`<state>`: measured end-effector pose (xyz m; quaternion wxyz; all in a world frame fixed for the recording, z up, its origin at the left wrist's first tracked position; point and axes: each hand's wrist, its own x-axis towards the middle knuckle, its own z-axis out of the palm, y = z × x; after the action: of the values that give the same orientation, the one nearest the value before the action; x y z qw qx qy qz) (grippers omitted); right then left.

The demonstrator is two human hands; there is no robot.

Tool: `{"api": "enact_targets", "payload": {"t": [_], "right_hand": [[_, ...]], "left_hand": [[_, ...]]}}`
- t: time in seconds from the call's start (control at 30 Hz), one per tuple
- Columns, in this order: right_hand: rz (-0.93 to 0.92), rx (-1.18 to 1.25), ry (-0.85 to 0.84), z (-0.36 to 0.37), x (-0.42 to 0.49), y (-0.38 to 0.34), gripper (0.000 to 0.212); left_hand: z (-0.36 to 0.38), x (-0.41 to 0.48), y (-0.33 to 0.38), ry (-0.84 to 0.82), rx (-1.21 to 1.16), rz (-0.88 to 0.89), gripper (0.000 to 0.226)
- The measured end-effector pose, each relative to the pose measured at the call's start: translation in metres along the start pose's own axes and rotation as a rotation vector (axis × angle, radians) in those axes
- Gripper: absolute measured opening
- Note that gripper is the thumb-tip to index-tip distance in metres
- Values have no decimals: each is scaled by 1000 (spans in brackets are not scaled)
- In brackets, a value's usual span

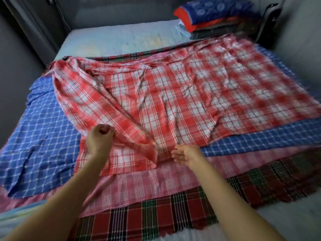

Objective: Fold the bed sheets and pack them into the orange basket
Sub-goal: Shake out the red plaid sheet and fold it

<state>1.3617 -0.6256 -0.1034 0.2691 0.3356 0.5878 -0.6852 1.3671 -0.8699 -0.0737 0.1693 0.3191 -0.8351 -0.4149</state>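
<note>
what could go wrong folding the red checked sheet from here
1. The red checked sheet is wrinkled, with a twisted fold at the left hand; folding now could trap uneven creases.
2. It lies on the blue checked sheet and pink checked sheet; the open right hand, at its near edge, might drag those layers along.

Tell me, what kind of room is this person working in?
Probably a bedroom: a mattress sits between grey walls, a red checked sheet lies spread over others on it, and folded bedding is stacked at its far corner.
</note>
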Motion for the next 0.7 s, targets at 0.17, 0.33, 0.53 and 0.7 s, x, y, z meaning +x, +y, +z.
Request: {"api": "enact_targets", "payload": {"t": [0.17,0.33,0.53,0.7], "right_hand": [[-114,-75,-14,-110,-49,-36,13],[-144,-172,36,-244,-95,-54,11],[-118,-91,112,-351,-125,-125,23],[-125,19,80,-406,-117,-175,24]], "left_hand": [[35,-52,96,-1,137,269,9],[82,-132,186,-28,129,365,18],[130,-202,311,-134,140,514,20],[181,-225,397,-184,176,610,26]]}}
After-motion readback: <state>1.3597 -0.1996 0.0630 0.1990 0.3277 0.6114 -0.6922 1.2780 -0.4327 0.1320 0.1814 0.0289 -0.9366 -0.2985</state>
